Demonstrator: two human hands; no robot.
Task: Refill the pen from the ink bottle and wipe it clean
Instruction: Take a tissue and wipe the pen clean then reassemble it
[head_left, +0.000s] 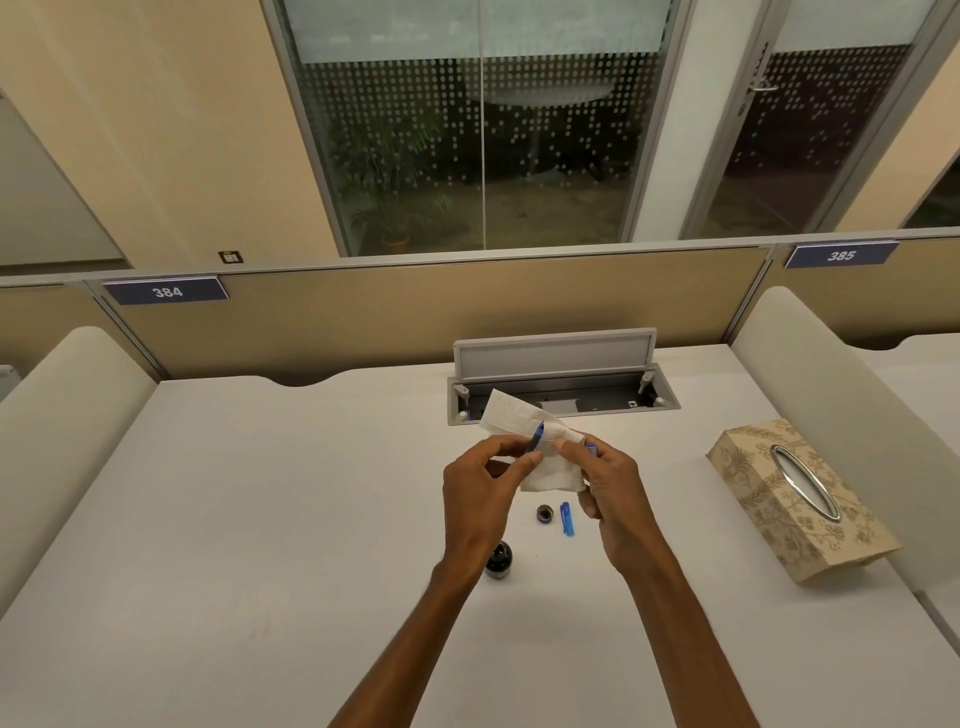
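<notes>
Stage: wiping, judged late in the task. All places are given from the ink bottle (498, 560).

- Bottle: stands open on the desk (260, 519), dark ink inside, partly hidden behind the left wrist. Its lid (544, 514) lies loose just beyond and to the right.
- Pen cap (568, 518): blue, lying flat on the desk just right of the lid, not fitted.
- Pen (535, 439): raised above the desk, up and beyond the bottle, between the two hands. A short dark-blue length shows with its tip against the tissue (535, 441); which end this is cannot be told.
- Left hand (485, 493): fingers curled, thumb and forefinger pinched on the pen.
- Right hand (610, 493): closed around the white tissue, pressing it to the pen. A small blue piece shows at its fingers; whether this is the pen's barrel cannot be told.
- Tissue box (795, 499): patterned, well to the right of the bottle, lying on its side.
- Cable tray (561, 384): recessed in the desk beyond the bottle, flap raised.

Done, by judgement: the filling, since the bottle is open and the pen is at the tissue. No ink stain can be made out on the tissue.

Left: finish the wipe, cap the pen, and probably close the bottle.
</notes>
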